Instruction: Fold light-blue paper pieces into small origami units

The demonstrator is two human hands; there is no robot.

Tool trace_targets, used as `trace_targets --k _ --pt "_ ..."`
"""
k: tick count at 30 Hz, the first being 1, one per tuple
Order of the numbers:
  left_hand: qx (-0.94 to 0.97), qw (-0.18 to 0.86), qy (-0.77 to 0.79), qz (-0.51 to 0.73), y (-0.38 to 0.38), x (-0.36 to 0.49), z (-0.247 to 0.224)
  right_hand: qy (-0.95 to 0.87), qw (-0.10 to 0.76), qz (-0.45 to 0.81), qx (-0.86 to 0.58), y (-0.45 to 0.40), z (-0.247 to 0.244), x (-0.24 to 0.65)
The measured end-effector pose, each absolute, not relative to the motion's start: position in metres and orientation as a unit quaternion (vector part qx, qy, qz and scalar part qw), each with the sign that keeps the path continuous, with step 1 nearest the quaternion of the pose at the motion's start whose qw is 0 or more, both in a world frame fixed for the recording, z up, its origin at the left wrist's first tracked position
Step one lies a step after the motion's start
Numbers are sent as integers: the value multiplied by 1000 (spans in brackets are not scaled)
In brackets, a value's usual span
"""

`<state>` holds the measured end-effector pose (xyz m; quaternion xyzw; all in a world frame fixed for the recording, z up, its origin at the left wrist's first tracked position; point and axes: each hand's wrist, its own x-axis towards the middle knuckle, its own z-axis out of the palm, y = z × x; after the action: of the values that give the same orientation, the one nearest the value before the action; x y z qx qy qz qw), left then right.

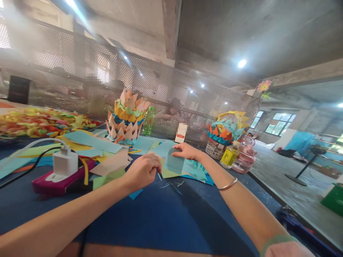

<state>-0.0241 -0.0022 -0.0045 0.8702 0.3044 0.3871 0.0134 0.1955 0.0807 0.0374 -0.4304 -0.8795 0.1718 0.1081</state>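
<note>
My left hand [143, 172] is closed, its fingers curled down over the blue table. A thin pale sliver [160, 176] shows under its fingertips; whether they pinch it I cannot tell. My right hand [189, 151], with a bracelet on the wrist, reaches over a light blue paper sheet [164, 148]. Its thumb and forefinger are apart, with nothing visible between them. Below the hands lie several thin paper strips [175, 187]. Beside my right forearm sits a pile of light blue cut paper pieces [197, 170], and a pale green sheet [171, 173] lies under the hands.
On the left are a purple power strip [50, 185] with a white charger [65, 163], coloured sheets [88, 141] and a heap of cut pieces [48, 123]. Behind stand petalled baskets [125, 119] [218, 146], a green bottle [149, 121], a yellow-labelled bottle [229, 155] and a pink jug [244, 157].
</note>
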Motion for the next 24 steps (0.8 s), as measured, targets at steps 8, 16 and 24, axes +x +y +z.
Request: trace_targets --k 8,16,24 --pt "856 -17 338 390 1 -29 -2 -851 179 145 -471 65 0 172" --pt "856 -6 348 383 1 -29 -1 -839 239 93 -480 58 -10 175" --pt "834 50 384 394 0 -25 -2 -809 299 65 -503 41 -7 184"
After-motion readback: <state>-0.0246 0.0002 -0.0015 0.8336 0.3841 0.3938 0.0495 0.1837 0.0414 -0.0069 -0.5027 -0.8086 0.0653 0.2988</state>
